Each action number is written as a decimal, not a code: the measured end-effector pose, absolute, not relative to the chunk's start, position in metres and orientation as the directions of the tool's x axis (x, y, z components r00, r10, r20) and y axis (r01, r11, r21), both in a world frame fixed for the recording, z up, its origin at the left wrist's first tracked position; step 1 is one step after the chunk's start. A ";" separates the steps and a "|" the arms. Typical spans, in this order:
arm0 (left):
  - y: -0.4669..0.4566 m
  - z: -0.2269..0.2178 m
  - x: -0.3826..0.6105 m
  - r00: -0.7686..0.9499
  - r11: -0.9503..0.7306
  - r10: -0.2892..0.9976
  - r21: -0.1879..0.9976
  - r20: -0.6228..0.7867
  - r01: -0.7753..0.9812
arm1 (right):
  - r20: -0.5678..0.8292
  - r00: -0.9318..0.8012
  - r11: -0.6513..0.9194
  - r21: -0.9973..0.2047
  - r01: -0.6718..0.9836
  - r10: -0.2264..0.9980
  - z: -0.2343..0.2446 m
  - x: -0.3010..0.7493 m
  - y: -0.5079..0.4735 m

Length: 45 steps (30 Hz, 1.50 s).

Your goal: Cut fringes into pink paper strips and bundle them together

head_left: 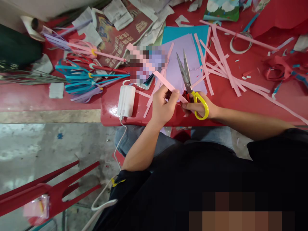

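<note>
My left hand (164,106) pinches a pink paper strip (166,81) between thumb and fingers; the strip slants up and to the left. Scissors (187,75) with yellow handles are held in my right hand (208,104), their blades slightly apart and pointing away from me. The right thumb and fingertips also meet the lower end of the strip. Beneath the blades lie purple paper sheets (180,48) on a teal sheet (168,34). More pink strips (222,62) lie crossed to the right of the scissors.
Left of my hands, a white power bank (126,100) trails a cable. Teal paper-strip bundles (77,77) and a pink one (83,48) lie farther left. A tape roll (240,43) and red paper scraps (278,69) are on the right. A red stool (55,195) stands lower left.
</note>
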<state>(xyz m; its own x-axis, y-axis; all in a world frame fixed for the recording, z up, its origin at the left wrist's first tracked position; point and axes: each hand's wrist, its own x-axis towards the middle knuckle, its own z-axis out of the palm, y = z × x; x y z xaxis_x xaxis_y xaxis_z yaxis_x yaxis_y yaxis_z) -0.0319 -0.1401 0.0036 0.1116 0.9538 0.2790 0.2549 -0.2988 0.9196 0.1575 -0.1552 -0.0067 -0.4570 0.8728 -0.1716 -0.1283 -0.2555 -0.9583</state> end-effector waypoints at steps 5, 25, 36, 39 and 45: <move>-0.140 0.006 -0.031 0.099 -0.292 0.956 0.921 0.276 0.257 | -0.171 -0.465 -0.246 -0.964 -0.104 0.868 -0.005 0.158 -0.155; -0.140 0.006 -0.032 0.113 -0.284 0.958 0.915 0.263 0.285 | -0.204 -0.428 -0.278 -0.953 -0.117 0.881 0.000 0.156 -0.155; -0.133 0.011 -0.041 0.045 -0.295 0.955 0.922 0.294 0.250 | -0.209 -0.439 -0.268 -0.961 -0.075 0.874 0.004 0.157 -0.153; -0.131 0.011 -0.042 0.029 -0.302 0.952 0.921 0.305 0.247 | -0.197 -0.451 -0.256 -0.964 -0.073 0.870 0.005 0.157 -0.153; -0.131 0.012 -0.041 0.021 -0.315 0.947 0.916 0.320 0.249 | -0.209 -0.443 -0.271 -0.959 -0.082 0.872 0.003 0.157 -0.154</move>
<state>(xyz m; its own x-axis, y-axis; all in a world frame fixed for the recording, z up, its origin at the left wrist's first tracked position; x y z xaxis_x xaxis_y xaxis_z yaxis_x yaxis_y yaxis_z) -0.0413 -0.1313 0.0119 0.0211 0.9470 0.3204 0.2494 -0.3153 0.9156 0.1571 -0.1536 0.0030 -0.4434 0.8717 -0.2086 -0.0817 -0.2711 -0.9591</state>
